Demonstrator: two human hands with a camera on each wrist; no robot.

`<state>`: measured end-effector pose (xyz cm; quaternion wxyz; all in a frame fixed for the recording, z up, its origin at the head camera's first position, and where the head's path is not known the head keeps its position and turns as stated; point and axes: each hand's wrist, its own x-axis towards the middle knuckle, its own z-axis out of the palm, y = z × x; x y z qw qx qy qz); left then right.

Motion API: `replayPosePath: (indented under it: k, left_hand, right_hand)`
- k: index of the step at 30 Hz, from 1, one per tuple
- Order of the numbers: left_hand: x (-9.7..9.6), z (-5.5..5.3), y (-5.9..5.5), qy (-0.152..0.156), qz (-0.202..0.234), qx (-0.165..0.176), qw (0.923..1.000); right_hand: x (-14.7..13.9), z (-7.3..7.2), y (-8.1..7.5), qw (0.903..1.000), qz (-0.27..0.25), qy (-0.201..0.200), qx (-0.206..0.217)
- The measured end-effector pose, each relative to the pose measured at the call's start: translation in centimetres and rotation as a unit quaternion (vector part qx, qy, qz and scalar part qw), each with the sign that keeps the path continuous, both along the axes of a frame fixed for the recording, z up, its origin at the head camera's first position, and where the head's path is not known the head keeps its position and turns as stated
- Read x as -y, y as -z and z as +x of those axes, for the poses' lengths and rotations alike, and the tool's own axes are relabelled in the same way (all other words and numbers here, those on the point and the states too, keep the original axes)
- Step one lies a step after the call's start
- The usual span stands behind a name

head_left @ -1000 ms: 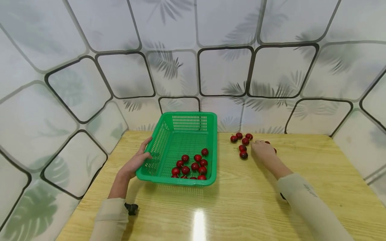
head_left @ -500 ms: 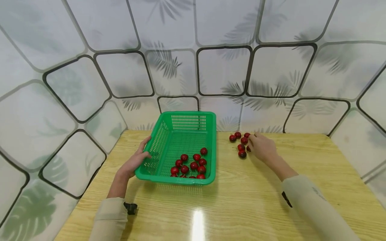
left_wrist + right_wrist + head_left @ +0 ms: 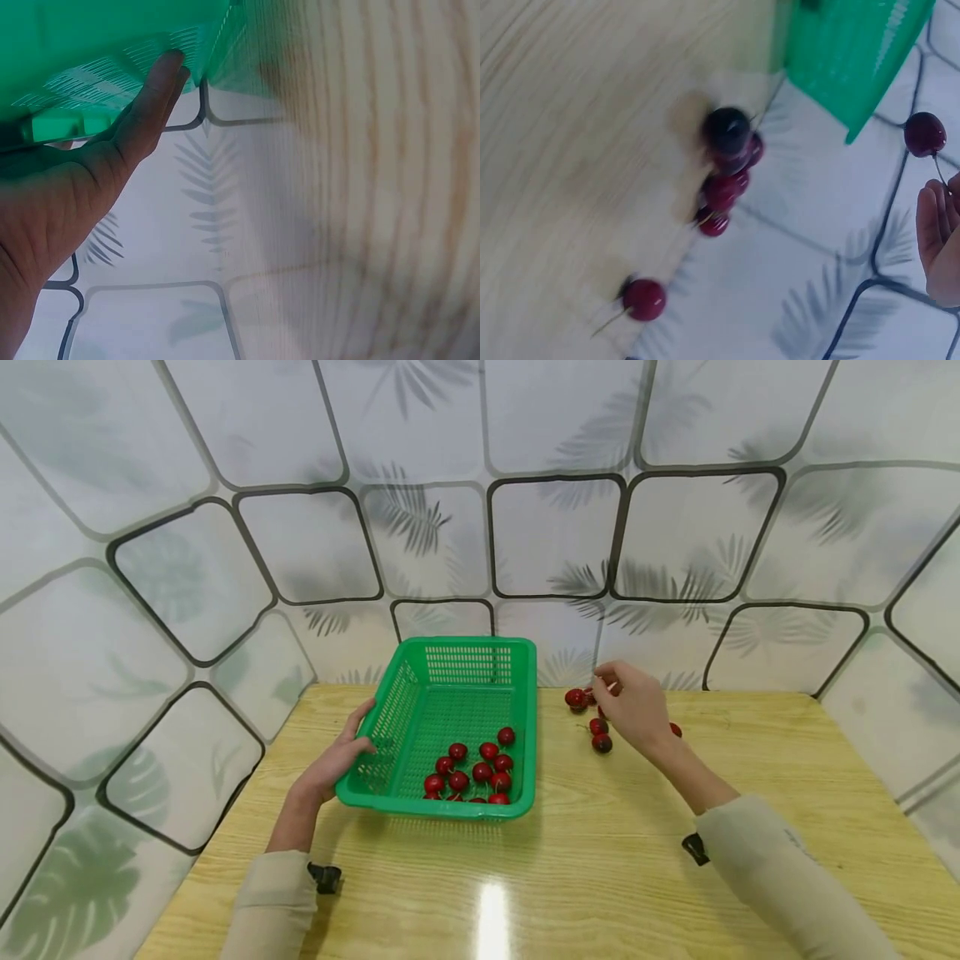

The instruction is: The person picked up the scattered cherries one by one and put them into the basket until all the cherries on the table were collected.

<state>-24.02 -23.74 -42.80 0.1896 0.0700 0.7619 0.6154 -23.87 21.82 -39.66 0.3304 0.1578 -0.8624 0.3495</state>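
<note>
My right hand [image 3: 636,708] is above the cherries at the back right of the table. In the right wrist view its fingertips pinch the thin stem of a dark red cherry [image 3: 925,134], which hangs off the table surface. Under and around this hand lie several loose cherries [image 3: 602,743], some partly hidden by it. My left hand [image 3: 335,767] holds the left side of a green plastic basket [image 3: 528,727]. In the left wrist view the thumb [image 3: 154,94] lies along the slotted wall; the other fingers are mostly hidden. Several cherries [image 3: 482,772] lie in the basket's near right part.
The light wooden table [image 3: 600,860] reaches back to a patterned curtain [image 3: 558,539] close behind the basket and the loose cherries. One cherry [image 3: 676,729] lies apart, just right of my right hand.
My right hand has moved left across the loose cherries and risen, and a cherry now hangs by its stem from the fingertips. My left hand and the basket have stayed put.
</note>
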Motion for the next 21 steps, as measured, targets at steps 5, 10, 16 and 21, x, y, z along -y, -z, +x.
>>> replayPosePath:
  k: [5,10,16,21]
  left_hand:
    - [0.0,0.1,0.0,0.001,0.000,0.000,1.0000]
    - [0.0,0.1,0.0,0.000,0.005,0.008,1.0000]
    - [0.0,0.1,-0.2,-0.001,0.002,0.008,1.0000]
    - [-0.1,0.2,-0.2,-0.002,-0.007,0.003,1.0000]
  right_hand:
    - [3.0,0.8,-1.2,0.9961,-0.072,-0.052,-0.001]
    - [6.0,1.5,-1.4,0.9929,-0.073,-0.089,0.028]
    - [9.6,2.0,-0.8,0.9893,-0.027,-0.132,0.055]
    - [12.6,2.6,-0.2,0.9824,0.036,-0.162,0.086]
